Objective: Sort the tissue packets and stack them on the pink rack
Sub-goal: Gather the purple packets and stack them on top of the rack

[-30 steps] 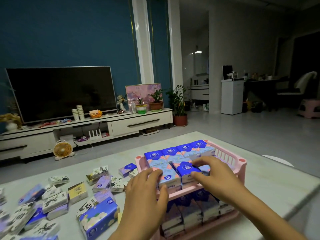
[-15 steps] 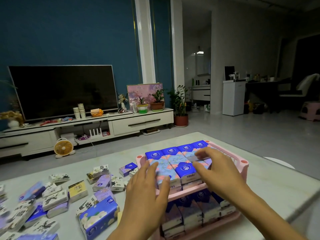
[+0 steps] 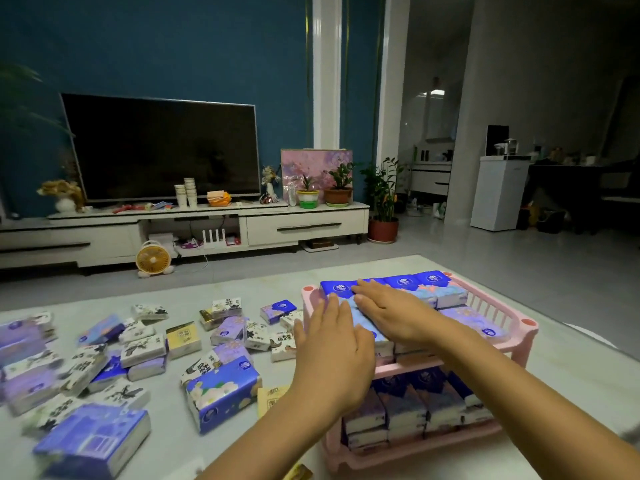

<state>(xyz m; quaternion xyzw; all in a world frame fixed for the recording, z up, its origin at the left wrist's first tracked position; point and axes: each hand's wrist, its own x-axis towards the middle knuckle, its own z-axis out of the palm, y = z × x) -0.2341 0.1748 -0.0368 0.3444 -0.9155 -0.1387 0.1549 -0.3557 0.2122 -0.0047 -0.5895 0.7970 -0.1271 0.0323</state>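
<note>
Table: a pale, stone-look tabletop (image 3: 575,375) fills the lower half of the frame.
Television: a dark, flat black screen (image 3: 159,150) at upper left, standing on a long white low cabinet (image 3: 304,225).
Rack: a pink plastic two-tier rack (image 3: 519,341) with a slatted wall, on the table at lower right of centre.
Loose packets: small tissue packets in white, purple, blue and yellow wrappers (image 3: 145,351) lie scattered flat over the left part of the table, well apart from the rack's right side, the nearest ones just beside its left end.
Lower tier: blue-and-white tissue packets (image 3: 415,407) stand packed side by side, filling the shelf.
Top tier: bright blue tissue packets with a white round logo (image 3: 408,282) lie in rows, touching one another.
Big pack: a larger blue pack printed with pale flowers (image 3: 221,389) lies on the table left of the rack.
Left hand: the left hand (image 3: 332,355) is flat, fingers straight and together, at the rack's near left corner; whether it touches the packets cannot be told.
Right hand: the right hand (image 3: 391,313) lies palm down with straight fingers on the top-tier packets, gripping nothing.
Hands together: they sit close, the left nearer the camera.
Fan: a small round yellow fan (image 3: 153,259) on the floor.
</note>
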